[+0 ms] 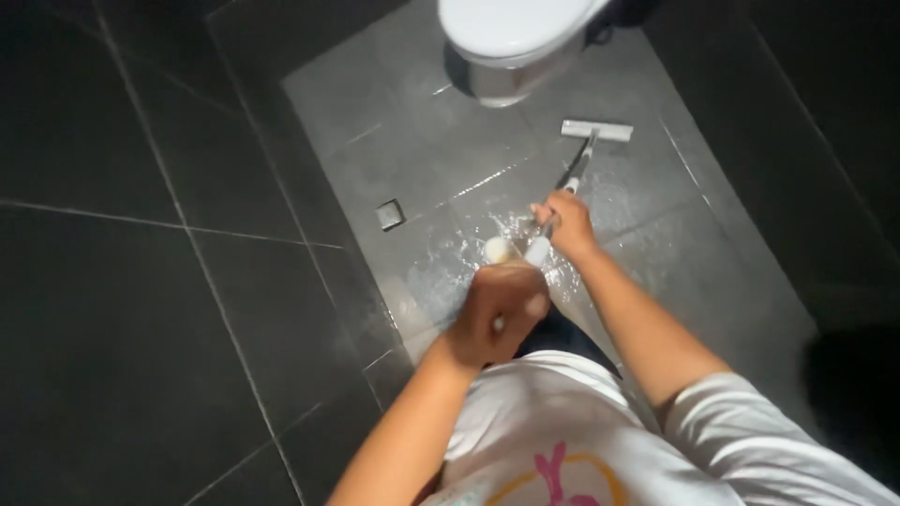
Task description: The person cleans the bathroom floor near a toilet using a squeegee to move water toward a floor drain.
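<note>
I see my right hand [565, 223] wrapped around a floor squeegee [594, 132] handle, its blade on wet dark tiles near the toilet [511, 42]. My left hand [497, 312] grips what looks like the handle's top.

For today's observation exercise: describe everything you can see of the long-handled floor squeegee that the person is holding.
The floor squeegee has a flat, pale grey crossbar head resting on the wet dark floor tiles, just short of the white toilet. A thin, light handle slants back from it toward the person. The right hand grips it partway along; the left hand closes round its upper end. Its material is unclear.
</note>
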